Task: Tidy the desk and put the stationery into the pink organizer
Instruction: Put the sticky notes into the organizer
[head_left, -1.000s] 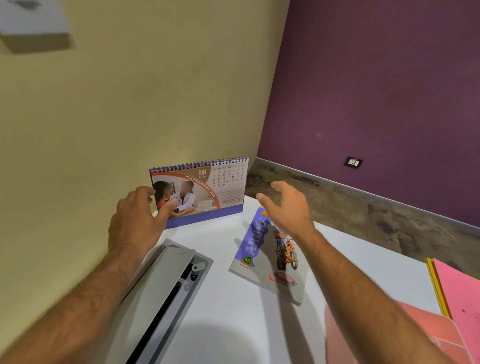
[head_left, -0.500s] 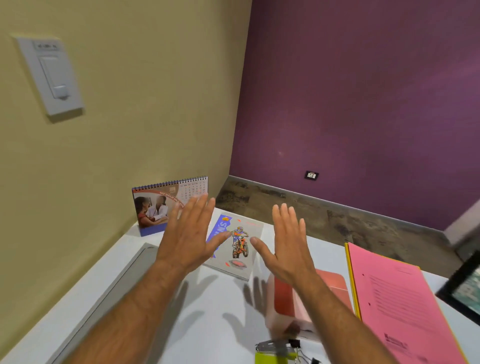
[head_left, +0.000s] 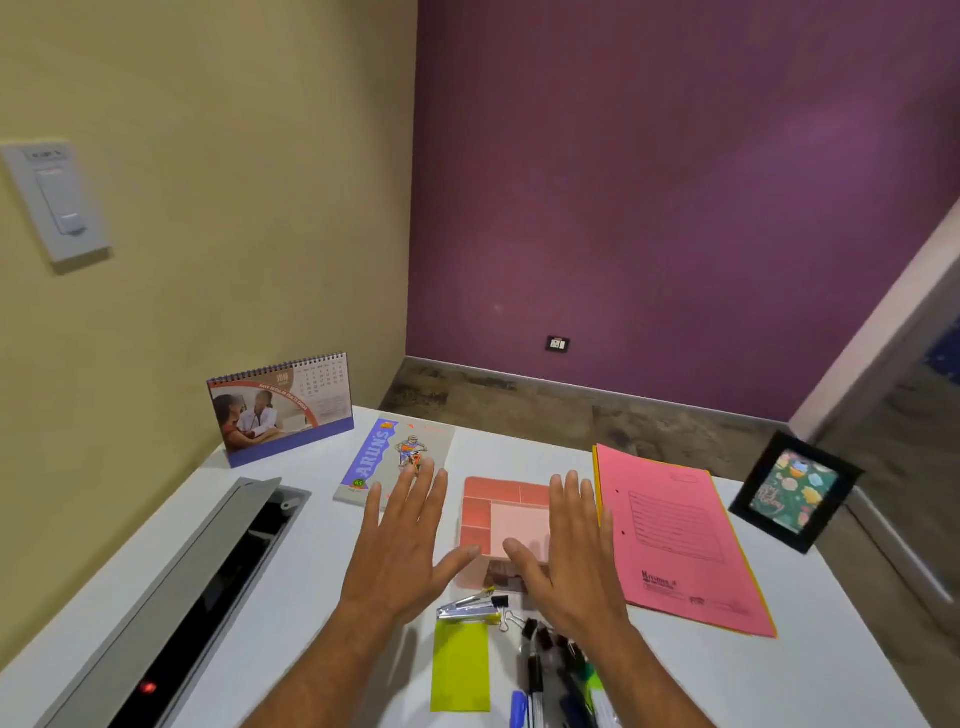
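While both your hands hover flat over the white desk, nothing is gripped: your left hand and your right hand are spread with the fingers straight, palms down, one on each side of the pink plastic organizer with square compartments. The head view is the only one you have, so judge all from it.

The organizer sits in the middle of the desk, between the grey notebook with a motorbike picture and the pink paper folder. It is nearly square, so it has no clear long axis; its edges run about parallel to the folder's edge, and its compartments look empty.

The stationery lies just near you, in front of the organizer: a small silver stapler, black binder clips, a yellow-green pad of sticky notes and a bunch of dark pens and markers. The pens have their long axis pointing away from you, toward the organizer.

I think the step now is to choose the first item. To do it well, take the small things one by one, and lower each into a compartment that fits it. The pens look longer than the compartments, so perhaps lay them diagonally.
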